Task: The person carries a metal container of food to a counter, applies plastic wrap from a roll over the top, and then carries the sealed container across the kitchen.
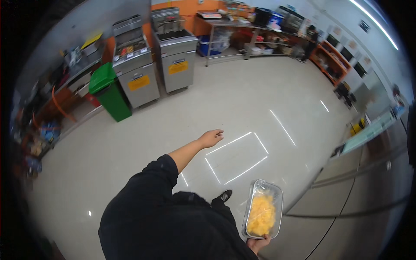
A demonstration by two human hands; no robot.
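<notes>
My right hand grips the near end of a rectangular metal tray at my right side. Under clear plastic film in the tray lies a heap of yellow food; what food it is cannot be made out. My left arm reaches forward over the floor, and my left hand has its fingers loosely curled in. Nothing shows in that hand, and it touches nothing.
Steel fryers stand ahead to the left, beside a green lidded bin. A steel worktable runs along the back, where a person stands. Steel cabinets flank my right. Glossy tiled floor stretches ahead.
</notes>
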